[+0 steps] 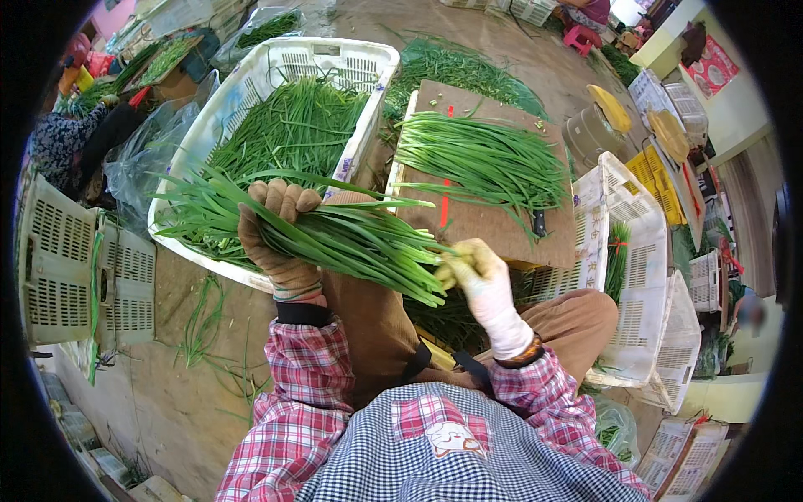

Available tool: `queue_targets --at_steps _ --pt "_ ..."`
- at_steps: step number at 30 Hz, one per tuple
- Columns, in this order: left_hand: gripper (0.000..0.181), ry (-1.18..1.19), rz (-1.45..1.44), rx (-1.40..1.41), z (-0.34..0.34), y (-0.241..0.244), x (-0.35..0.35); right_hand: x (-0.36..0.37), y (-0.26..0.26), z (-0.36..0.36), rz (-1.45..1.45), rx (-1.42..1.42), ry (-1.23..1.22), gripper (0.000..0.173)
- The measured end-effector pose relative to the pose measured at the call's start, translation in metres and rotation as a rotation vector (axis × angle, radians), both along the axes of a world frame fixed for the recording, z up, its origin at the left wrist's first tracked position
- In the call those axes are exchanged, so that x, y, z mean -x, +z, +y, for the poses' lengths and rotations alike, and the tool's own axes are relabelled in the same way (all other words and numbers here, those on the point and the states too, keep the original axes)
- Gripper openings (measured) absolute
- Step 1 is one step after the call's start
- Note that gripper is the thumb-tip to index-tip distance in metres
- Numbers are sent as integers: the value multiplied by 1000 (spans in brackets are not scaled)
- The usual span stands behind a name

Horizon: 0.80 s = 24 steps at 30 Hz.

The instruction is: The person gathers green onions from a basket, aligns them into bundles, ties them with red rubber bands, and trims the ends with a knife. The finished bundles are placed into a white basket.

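My left hand [276, 229], in a brown glove, is closed around a bunch of long green garlic chives [351, 245], held over my lap. At the bunch's pale stem ends, my right hand [477, 270], in a whitish glove with yellowed fingers, pinches a stem or leaf between thumb and fingers. Beyond the hands a wooden board [546, 241] carries a spread layer of chives [483, 157], a red strip and a knife [539, 223] with a dark handle. Loose chives [288, 132] fill much of a white plastic crate [188, 150] to the left of the board.
At the right, a white crate [640, 314] holds a chive bundle [618, 257] tied in red. Other crates [59, 263] stand at the left. Cut greens [458, 69] lie on the floor behind the board. A person [69, 141] sits at the upper left, near a plastic bag [147, 163].
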<state>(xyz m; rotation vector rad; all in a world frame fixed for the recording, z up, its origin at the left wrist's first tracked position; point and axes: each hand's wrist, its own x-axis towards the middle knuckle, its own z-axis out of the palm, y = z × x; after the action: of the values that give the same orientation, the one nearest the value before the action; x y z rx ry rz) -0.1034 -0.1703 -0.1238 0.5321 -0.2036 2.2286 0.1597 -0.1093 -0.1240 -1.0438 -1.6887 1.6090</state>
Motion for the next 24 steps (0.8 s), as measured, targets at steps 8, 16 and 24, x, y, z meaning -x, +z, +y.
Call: queue_targets --at_steps 8,16,24 --pt "25 -40 -59 -36 -1 -1 2 -143 -83 22 -1021 -532 97 15" --pt "24 -5 -2 -1 0 1 -2 -6 29 5 -470 -992 125 17" --pt "25 38 -22 -14 -3 -2 3 25 -6 16 -488 -1026 110 22"
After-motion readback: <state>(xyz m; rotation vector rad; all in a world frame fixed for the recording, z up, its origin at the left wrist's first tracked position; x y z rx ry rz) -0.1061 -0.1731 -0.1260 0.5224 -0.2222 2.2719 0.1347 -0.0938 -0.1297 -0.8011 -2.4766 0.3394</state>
